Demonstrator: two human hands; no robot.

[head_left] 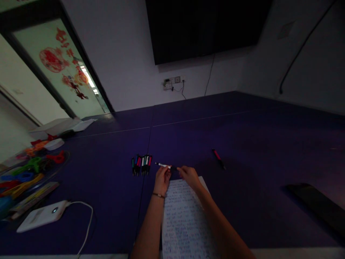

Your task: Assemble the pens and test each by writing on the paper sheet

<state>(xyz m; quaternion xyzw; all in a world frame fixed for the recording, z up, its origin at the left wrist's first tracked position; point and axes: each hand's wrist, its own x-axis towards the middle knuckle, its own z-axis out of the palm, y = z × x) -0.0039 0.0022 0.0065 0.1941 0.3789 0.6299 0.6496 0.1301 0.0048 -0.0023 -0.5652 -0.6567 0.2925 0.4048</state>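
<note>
Both my hands meet at a white-and-black pen [164, 165] above the top edge of a handwritten sheet of paper [183, 216]. My left hand [162, 177] grips the white barrel, with the pen's tip pointing left. At the pen's dark end, the fingers of my right hand [188, 175] are pinched closed. Just left of my hands lies a row of several pens [142, 164] with pink, white, teal and blue barrels. A single pink-and-black pen [218, 158] rests apart on the right.
A white power bank [43, 216] with a white cable [90, 219] lies at the left front. Behind it are colourful scissors [29, 165] and a roll of white tape [54, 144]. Papers [64, 125] lie at the back left. A dark flat object [315, 201] sits on the right.
</note>
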